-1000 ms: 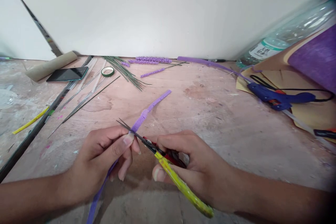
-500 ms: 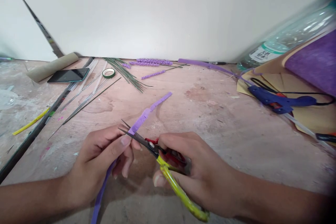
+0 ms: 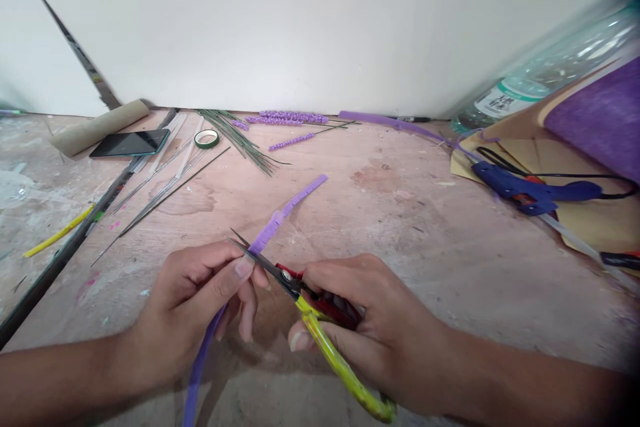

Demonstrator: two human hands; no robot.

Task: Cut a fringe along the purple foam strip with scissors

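Between thumb and fingers, my left hand (image 3: 213, 293) pinches a long purple paper strip (image 3: 270, 230). One end of the strip points away over the table, with small cuts along its edge; the other end hangs down below my palm. My right hand (image 3: 373, 327) is closed round the handles of scissors (image 3: 325, 343), one handle wrapped in yellow and the other red. The blades, slightly parted, lie across the strip just beyond my left thumb. Their tips reach over my left index finger.
Purple flower sprigs (image 3: 287, 118) and green stems (image 3: 240, 143) lie at the back. Left are green tape (image 3: 207, 139), a phone (image 3: 130, 143), a cardboard tube (image 3: 100, 128) and wires (image 3: 160, 190). A blue glue gun (image 3: 535, 190) and a plastic bottle (image 3: 520, 97) are on the right.
The scissor blades have closed slightly over the strip. My left hand and the strip's hanging end have shifted a little to the right.
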